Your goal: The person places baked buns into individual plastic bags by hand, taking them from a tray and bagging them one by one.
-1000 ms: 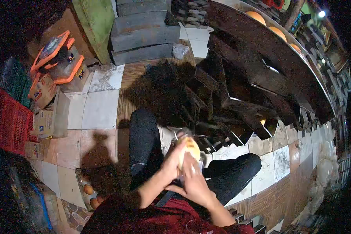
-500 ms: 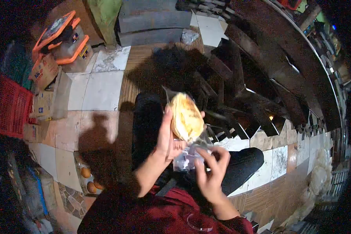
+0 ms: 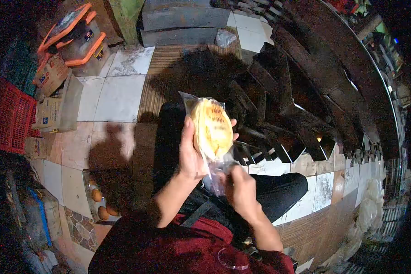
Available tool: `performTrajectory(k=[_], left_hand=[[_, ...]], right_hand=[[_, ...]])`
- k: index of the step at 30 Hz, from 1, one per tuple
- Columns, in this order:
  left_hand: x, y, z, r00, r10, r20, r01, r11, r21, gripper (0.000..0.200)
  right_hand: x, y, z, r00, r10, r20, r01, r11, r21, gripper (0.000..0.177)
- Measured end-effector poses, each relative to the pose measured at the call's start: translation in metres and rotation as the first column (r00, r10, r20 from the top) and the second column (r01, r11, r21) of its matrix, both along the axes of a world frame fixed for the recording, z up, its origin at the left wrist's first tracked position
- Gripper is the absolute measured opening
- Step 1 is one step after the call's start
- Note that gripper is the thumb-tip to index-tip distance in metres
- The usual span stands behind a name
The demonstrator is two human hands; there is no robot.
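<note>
A pale yellow, oval bread (image 3: 213,130) with brown marks on top sits inside a clear plastic bag (image 3: 218,179) in front of my lap. My left hand (image 3: 191,155) is wrapped round the bagged bread from the left and below, with fingertips showing along its right side. At the lower end of the bag, my right hand (image 3: 243,189) is closed, its fingers curled on the loose plastic. Part of the plastic is hidden behind those fingers.
Clear bins with orange lids (image 3: 84,52), cardboard boxes (image 3: 50,112) and a red crate (image 3: 11,121) stand at left. Brown round items (image 3: 97,195) lie in a tray on the floor. Dark angular frames (image 3: 297,91) fill the right, and crumpled plastic (image 3: 224,39) lies ahead.
The bagged bread has tilted more upright and shifted slightly left in my left hand. My right hand's fingers, spread before, have curled closed at the bag's lower end.
</note>
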State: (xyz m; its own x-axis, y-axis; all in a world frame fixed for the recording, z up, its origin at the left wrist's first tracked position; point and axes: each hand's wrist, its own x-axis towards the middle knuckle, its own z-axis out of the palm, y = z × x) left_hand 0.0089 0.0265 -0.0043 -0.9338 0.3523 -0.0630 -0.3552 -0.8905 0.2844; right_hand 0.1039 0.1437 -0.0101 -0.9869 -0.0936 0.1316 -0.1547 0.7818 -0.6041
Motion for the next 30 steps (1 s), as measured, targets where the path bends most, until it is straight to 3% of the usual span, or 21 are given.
performTrajectory(k=[1,2,3,4,7,8,9,10,12,13,14,17,18,19,20,21,23,24,25,28,30], left_hand=[[-0.001,0.001,-0.001,1.000,0.022,0.020,-0.021,0.998,-0.059,0.069],[-0.003,0.001,-0.004,0.998,0.020,0.053,-0.015,0.997,-0.076,0.066],[-0.008,-0.002,-0.004,0.998,0.024,0.052,-0.019,0.997,-0.081,0.066],[-0.014,-0.006,-0.004,0.984,0.124,0.126,-0.113,0.989,-0.098,0.064],[-0.015,-0.017,-0.001,0.940,0.251,0.231,-0.234,0.967,-0.099,0.060],[-0.001,-0.015,-0.003,0.963,0.065,0.260,-0.058,0.998,-0.035,0.059],[0.015,-0.011,-0.005,0.955,-0.124,0.269,0.120,0.992,0.033,0.058],[0.060,0.004,-0.035,0.939,-0.329,0.104,0.345,0.907,-0.242,0.056],[0.090,0.005,0.009,0.526,-0.603,-0.600,0.006,0.708,-0.706,0.052],[0.090,-0.006,0.012,0.282,-0.588,-0.758,0.278,0.806,-0.522,0.053],[0.091,-0.016,0.016,0.040,-0.521,-0.852,0.617,0.684,-0.389,0.055],[0.065,-0.074,-0.018,0.214,-0.620,-0.755,0.818,0.537,-0.208,0.053],[0.047,-0.097,-0.025,0.285,-0.655,-0.700,0.827,0.537,-0.165,0.051],[0.049,-0.106,-0.029,0.621,-0.599,-0.506,0.494,0.800,-0.341,0.043],[0.052,-0.114,-0.034,0.860,-0.436,-0.264,0.180,0.746,-0.641,0.035],[0.050,-0.116,0.012,0.998,0.032,-0.055,-0.059,0.168,-0.984,0.029],[0.070,-0.119,-0.086,0.856,0.122,-0.502,-0.440,-0.339,-0.832,0.026],[0.074,-0.124,-0.097,0.931,-0.042,-0.364,-0.354,-0.357,-0.865,0.027],[0.076,-0.102,-0.102,0.882,0.093,-0.463,-0.452,-0.116,-0.884,0.025],[0.059,-0.092,-0.092,0.973,0.045,-0.227,-0.209,-0.248,-0.946,0.022],[0.054,-0.090,-0.062,0.981,0.038,-0.189,-0.190,0.017,-0.982,0.017]], right_hand=[[0.004,-0.007,0.017,0.962,0.067,0.264,-0.054,0.997,-0.054,0.009],[0.015,-0.002,0.010,0.739,0.483,0.470,-0.480,0.867,-0.137,0.012],[0.018,-0.010,0.024,0.278,0.891,0.359,-0.666,0.448,-0.597,0.016],[0.022,-0.007,0.032,0.280,0.893,0.353,-0.666,0.445,-0.599,0.016],[0.028,0.023,0.048,0.714,0.583,0.386,-0.511,0.812,-0.281,0.048],[0.018,0.028,0.043,0.963,0.254,0.086,-0.228,0.945,-0.236,0.064],[0.001,0.033,0.035,0.961,-0.153,-0.230,0.082,0.953,-0.292,0.081],[-0.011,0.034,0.029,0.971,-0.198,-0.136,0.089,0.824,-0.560,0.089],[-0.017,0.044,0.009,0.969,-0.202,0.142,0.214,0.407,-0.888,0.094],[-0.014,0.051,-0.004,0.940,-0.150,0.306,0.329,0.172,-0.928,0.089],[-0.013,0.049,-0.021,0.900,-0.007,0.437,0.437,0.001,-0.900,0.080],[0.002,-0.004,-0.054,0.786,0.191,0.588,0.561,0.182,-0.808,0.072],[0.012,-0.023,-0.093,0.835,0.140,0.532,0.428,0.443,-0.788,0.074],[0.018,-0.036,-0.100,0.865,0.089,0.493,0.244,0.784,-0.570,0.068],[0.028,-0.044,-0.113,0.865,0.072,0.497,0.277,0.757,-0.592,0.061],[0.035,-0.049,-0.124,0.862,0.056,0.503,0.310,0.729,-0.611,0.055],[0.030,-0.047,-0.133,0.862,-0.095,0.498,0.430,0.658,-0.618,0.039],[0.015,-0.050,-0.108,0.830,-0.187,0.526,0.521,0.597,-0.610,0.028],[0.003,-0.047,-0.105,0.751,-0.178,0.636,0.622,0.515,-0.590,0.028],[-0.020,-0.047,-0.117,0.856,-0.080,0.511,0.442,0.626,-0.643,0.032],[-0.021,-0.048,-0.078,0.867,-0.109,0.486,0.441,0.620,-0.649,0.027]])
